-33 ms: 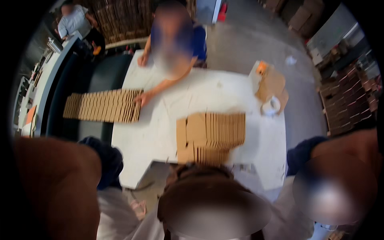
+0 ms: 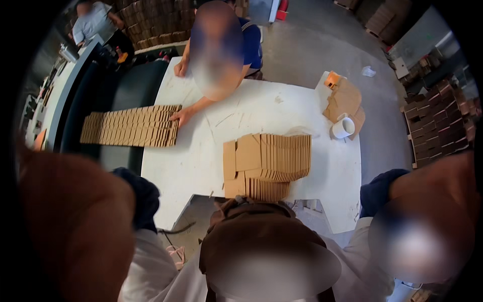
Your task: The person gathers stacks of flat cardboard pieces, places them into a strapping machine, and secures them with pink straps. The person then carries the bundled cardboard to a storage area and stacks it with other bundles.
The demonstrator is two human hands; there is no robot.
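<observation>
Both my arms are raised at the sides of the head view, with dark blue cuffs or sleeves around them. My left arm (image 2: pixel 80 216) is large and blurred at the left edge, and my right arm (image 2: pixel 427 181) shows at the right. Neither hand is in the picture, so what they touch is hidden. In front of my body, a stack of flat brown cardboard pieces (image 2: pixel 271 161) leans in overlapping layers at the table's near edge. Across the white table (image 2: pixel 241 113), a co-worker's hand (image 2: pixel 183 117) rests on the end of a long row of folded cardboard (image 2: pixel 131 126).
The cardboard row lies partly on a dark conveyor belt (image 2: pixel 133 93) at the left. A white cup (image 2: pixel 343 128), brown cardboard scraps (image 2: pixel 344 103) and an orange item (image 2: pixel 332 79) sit at the table's right. Stacked cardboard (image 2: pixel 437 121) stands beyond. Another person (image 2: pixel 95 25) is at the far left.
The whole view has shifted slightly, and my left arm sits a little differently in it. The far end of the cardboard row under the co-worker's hand looks slightly raised.
</observation>
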